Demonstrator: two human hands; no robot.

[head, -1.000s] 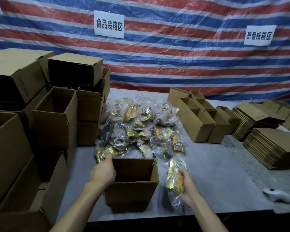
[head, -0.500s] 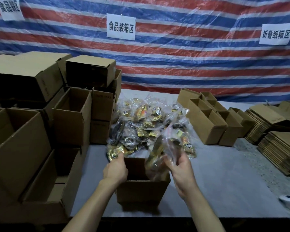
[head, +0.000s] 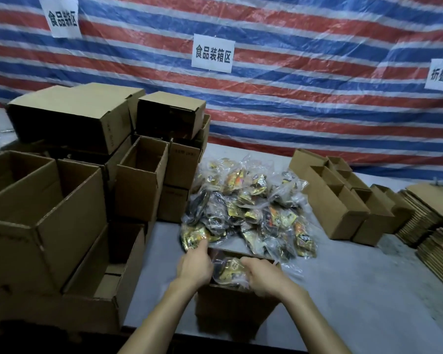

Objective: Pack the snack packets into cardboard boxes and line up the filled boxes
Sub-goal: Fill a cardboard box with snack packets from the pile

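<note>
- Packet (head: 230, 270) lies in the mouth of the open box (head: 235, 306), between both hands. Its long axis runs roughly 9 to 3 o'clock. Looks not fully below the rim.
- Right hand (head: 262, 275) is at 3 o'clock of the packet and is the one on it. Grip narrow, fingers curled round the packet's right end; pushing it down, by my read.
- Left hand (head: 196, 264) is at 9 o'clock of the packet. Grip closed over the box's left wall, thumb pointing to 12. Fingers inside the box are hidden.
- Pile (head: 248, 208) of loose packets lies at 12 o'clock of the box, just past its far rim.
- Likely next: seat the packet, then reach to 12 for another. The left hand is nearer the pile's near corner.
- Empty boxes (head: 338, 208) stand at 2 o'clock on the bench (head: 343, 290); stacked boxes (head: 138, 180) at 10 o'clock.
</note>
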